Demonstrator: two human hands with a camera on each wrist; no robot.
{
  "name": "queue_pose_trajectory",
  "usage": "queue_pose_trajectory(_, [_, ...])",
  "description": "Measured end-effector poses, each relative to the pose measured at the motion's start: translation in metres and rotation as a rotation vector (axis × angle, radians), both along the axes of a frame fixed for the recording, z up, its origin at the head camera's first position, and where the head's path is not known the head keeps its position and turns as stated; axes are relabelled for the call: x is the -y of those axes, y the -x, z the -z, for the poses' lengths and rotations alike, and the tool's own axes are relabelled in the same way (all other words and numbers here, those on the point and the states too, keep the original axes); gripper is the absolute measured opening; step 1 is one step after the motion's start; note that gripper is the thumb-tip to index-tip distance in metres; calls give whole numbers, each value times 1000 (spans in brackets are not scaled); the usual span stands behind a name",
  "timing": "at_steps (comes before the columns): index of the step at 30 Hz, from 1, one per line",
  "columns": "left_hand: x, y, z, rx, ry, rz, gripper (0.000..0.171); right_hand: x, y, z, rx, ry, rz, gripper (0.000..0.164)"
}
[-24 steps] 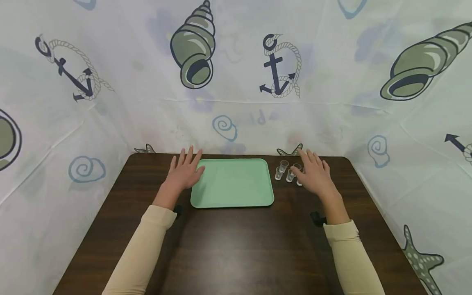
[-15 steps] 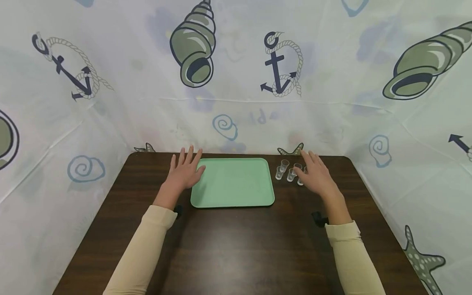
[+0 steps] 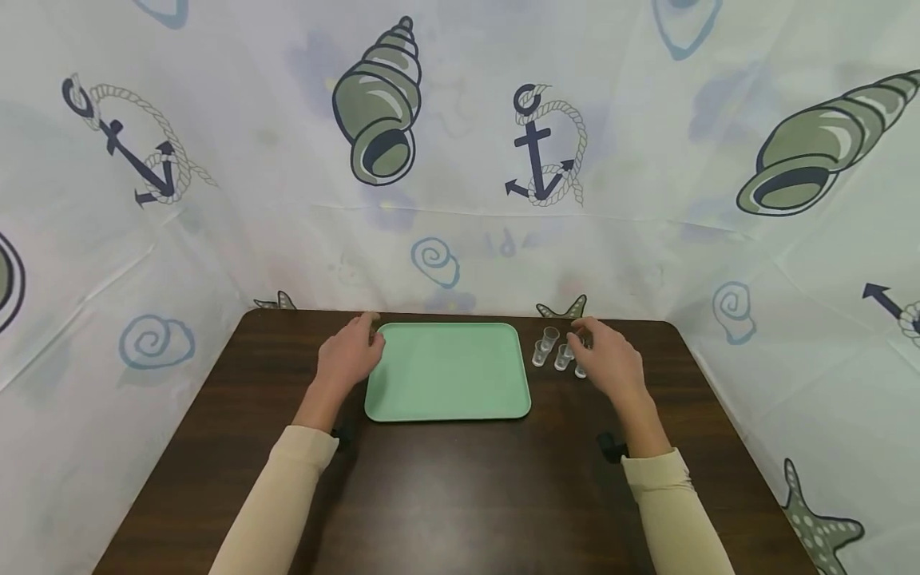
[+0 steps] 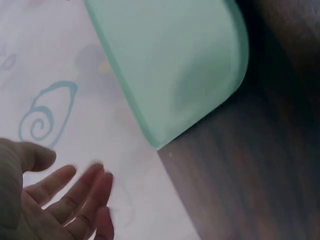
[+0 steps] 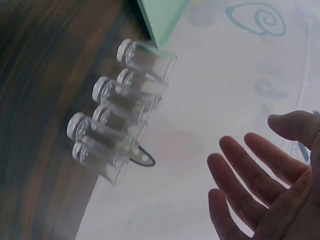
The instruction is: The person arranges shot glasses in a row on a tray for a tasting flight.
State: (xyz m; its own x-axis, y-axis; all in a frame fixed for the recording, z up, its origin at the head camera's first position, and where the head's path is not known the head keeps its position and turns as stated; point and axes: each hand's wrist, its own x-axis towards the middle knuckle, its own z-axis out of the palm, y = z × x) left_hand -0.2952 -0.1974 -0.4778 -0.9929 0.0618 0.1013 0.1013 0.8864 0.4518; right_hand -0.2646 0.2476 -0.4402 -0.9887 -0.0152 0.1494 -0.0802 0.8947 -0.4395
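Observation:
A pale green rectangular tray (image 3: 449,371) lies toward the back of the dark wooden table. My left hand (image 3: 346,353) is held by the tray's left edge with its fingers loosely bent; in the left wrist view that hand (image 4: 65,200) holds nothing, and the tray's rounded corner (image 4: 165,125) shows beyond it. Several small clear shot glasses (image 5: 112,95) stand upright in two rows to the right of the tray. Over the right-hand glasses is my right hand (image 3: 611,363), partly hiding them in the head view. Its fingers (image 5: 245,190) are relaxed and apart from the glasses.
The dark brown table (image 3: 446,487) reaches back to a white cloth (image 3: 460,263) printed with shells and anchors, which also hangs at both sides. Black straps (image 3: 612,447) sit at the wrists, above the cream sleeves (image 3: 664,495).
Both hands had straighter, spread fingers before; now they bend downward and inward. The whole head view has shifted slightly, with table and tray lower in it. Tray and glasses stay put.

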Motion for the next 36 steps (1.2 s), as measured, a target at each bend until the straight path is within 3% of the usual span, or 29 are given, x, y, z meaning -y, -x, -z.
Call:
queue_pose_trajectory(4, [6, -4, 11, 58, -100, -60, 42, 11, 2, 5, 15, 6, 13, 44])
queue_pose_trajectory(11, [12, -6, 31, 126, -206, -104, 39, 24, 10, 16, 56, 2, 37, 43])
queue_pose_trajectory(19, [12, -5, 51, 198, -265, -124, 50, 33, 21, 32, 136, 5, 67, 49])
queue_pose_trajectory(25, [12, -3, 63, 212, -293, -100, 50, 40, 27, 39, 166, -17, 50, 54])
queue_pose_trajectory(30, [17, -3, 75, 234, -371, -46, 50, 44, 30, 46, 184, -41, 54, 58])
queue_pose_trajectory(36, [25, -4, 79, 258, -448, -9, 50, 47, 32, 48, 213, -49, 69, 53])
